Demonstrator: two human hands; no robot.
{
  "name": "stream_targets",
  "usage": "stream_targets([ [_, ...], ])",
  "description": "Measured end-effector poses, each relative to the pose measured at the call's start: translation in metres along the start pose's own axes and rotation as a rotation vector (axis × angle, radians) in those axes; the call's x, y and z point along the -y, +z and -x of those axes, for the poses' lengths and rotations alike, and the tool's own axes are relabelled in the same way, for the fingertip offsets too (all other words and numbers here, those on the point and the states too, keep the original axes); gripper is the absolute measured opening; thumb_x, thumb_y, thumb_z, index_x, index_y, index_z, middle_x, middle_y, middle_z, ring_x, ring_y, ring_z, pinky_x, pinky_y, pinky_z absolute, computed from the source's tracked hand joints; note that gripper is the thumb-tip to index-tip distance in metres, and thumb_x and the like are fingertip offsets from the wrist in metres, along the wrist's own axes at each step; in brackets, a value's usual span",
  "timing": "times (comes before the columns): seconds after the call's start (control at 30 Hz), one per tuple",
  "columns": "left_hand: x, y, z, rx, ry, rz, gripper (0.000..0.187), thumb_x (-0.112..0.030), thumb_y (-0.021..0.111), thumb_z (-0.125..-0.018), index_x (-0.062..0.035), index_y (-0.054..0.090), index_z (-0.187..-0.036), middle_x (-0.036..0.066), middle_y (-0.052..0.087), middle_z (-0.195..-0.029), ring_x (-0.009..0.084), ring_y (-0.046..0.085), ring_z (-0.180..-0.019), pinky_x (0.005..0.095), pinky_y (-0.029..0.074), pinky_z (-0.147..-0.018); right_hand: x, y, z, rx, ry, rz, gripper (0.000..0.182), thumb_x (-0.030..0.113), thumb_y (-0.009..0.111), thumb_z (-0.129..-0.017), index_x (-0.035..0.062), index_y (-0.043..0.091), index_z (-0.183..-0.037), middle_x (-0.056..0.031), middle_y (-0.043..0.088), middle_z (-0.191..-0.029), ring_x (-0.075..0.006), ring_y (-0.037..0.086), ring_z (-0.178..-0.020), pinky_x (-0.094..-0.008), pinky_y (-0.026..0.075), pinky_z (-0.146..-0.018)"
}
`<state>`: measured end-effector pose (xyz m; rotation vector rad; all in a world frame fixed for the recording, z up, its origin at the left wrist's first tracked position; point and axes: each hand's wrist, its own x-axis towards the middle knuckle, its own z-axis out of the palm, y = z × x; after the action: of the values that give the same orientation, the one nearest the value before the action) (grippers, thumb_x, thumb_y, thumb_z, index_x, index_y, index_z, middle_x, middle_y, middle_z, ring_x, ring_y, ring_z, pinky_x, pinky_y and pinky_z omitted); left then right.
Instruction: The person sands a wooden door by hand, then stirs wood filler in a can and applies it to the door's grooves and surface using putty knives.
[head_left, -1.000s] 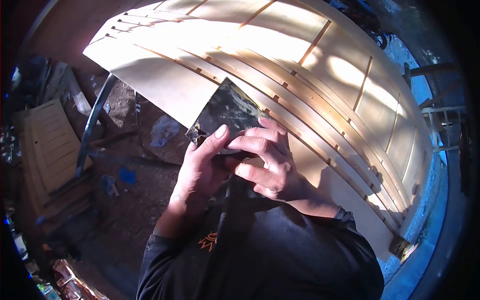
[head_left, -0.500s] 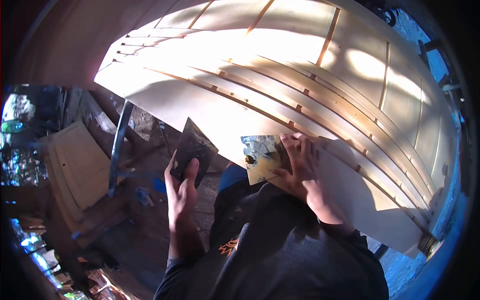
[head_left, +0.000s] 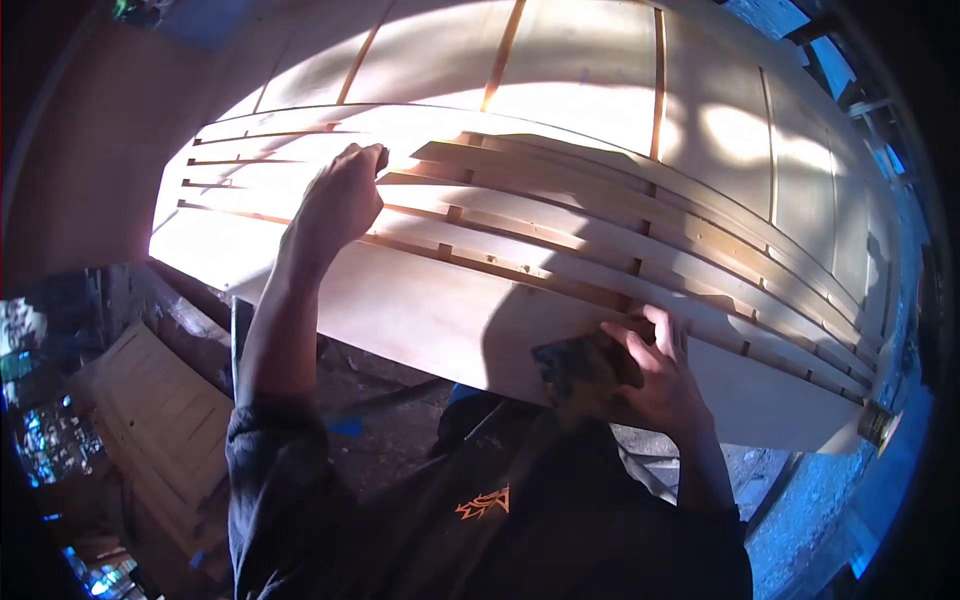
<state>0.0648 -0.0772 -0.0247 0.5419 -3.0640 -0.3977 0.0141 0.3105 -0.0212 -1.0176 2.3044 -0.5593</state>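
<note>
A large pale wooden door-like panel [head_left: 410,300] with long curved slats and slots lies in front of me. Over its slats at the left, my left hand [head_left: 345,195] is closed in a fist, seen from the back. A small dark bit shows at its fingertips, but what it holds is mostly hidden. Near the panel's front edge, my right hand [head_left: 660,365] grips a flat, stained square plate [head_left: 580,375] like a putty spreader. That plate is in shadow, close to my shirt.
Another carved wooden panel [head_left: 155,425] leans low at the left. A small tin [head_left: 877,425] stands by the panel's right corner. A dark stand leg [head_left: 240,335] is under the left side. Sunlight and shadow cross the wood.
My left hand has moved up and forward from beside the panel to over the slats; its dark flat plate no longer shows clearly. My right hand with the stained plate has shifted slightly right and down.
</note>
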Motion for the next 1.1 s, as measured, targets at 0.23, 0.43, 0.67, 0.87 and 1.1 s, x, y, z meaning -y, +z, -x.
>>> stream_targets([
  [0.23,-0.106,0.002,0.008,0.445,0.335,0.169,0.044,0.008,0.039,-0.077,0.0002,0.053,-0.118,0.023,0.056,-0.111,0.0363,0.056,-0.104,0.0428,0.042,-0.092,0.008,0.015,0.019,-0.182,0.189,-0.003,0.064,0.008,0.073,-0.063,0.0191,0.054,-0.123,-0.0154,0.037,-0.129,-0.035,0.037,-0.121,-0.0448,0.033,-0.1],
  [0.43,-0.059,0.018,-0.024,0.267,0.15,-0.185,0.029,0.003,0.052,-0.075,-0.0007,0.056,-0.103,0.024,0.057,-0.101,0.0366,0.062,-0.089,0.046,0.052,-0.077,0.007,0.016,0.026,-0.253,0.149,-0.012,0.068,0.009,0.075,-0.061,0.0212,0.054,-0.124,-0.0132,0.036,-0.13,-0.0346,0.036,-0.122,-0.0452,0.033,-0.101],
  [0.67,-0.103,-0.006,0.015,0.273,0.63,0.351,0.036,0.001,0.054,-0.08,0.0024,0.052,-0.116,0.021,0.061,-0.103,0.0325,0.061,-0.094,0.04,0.048,-0.083,-0.007,0.016,0.017,-0.255,-0.016,0.12,0.062,0.012,0.075,-0.059,0.0167,0.052,-0.115,-0.0116,0.04,-0.122,-0.0312,0.041,-0.117,-0.0448,0.034,-0.096],
  [0.87,-0.067,-0.008,0.028,0.56,-0.215,1.742,0.048,0.002,0.064,-0.07,0.0042,0.052,-0.116,0.019,0.062,-0.106,0.027,0.059,-0.101,0.0349,0.044,-0.093,-0.006,0.015,0.003,-0.301,-0.108,0.084,0.048,0.013,0.075,-0.061,0.0114,0.047,-0.1,-0.0098,0.045,-0.108,-0.028,0.045,-0.106,-0.0436,0.036,-0.086],
  [1.1,-0.044,0.005,0.057,0.474,0.005,1.968,0.044,-0.003,0.066,-0.075,0.0003,0.054,-0.117,0.012,0.062,-0.107,0.0249,0.059,-0.1,0.0366,0.044,-0.094,-0.022,0.019,0.017,-0.291,0.146,-0.621,0.047,0.012,0.074,-0.072,0.0077,0.042,-0.105,-0.0051,0.052,-0.094,-0.0179,0.052,-0.089,-0.0319,0.041,-0.079],
])
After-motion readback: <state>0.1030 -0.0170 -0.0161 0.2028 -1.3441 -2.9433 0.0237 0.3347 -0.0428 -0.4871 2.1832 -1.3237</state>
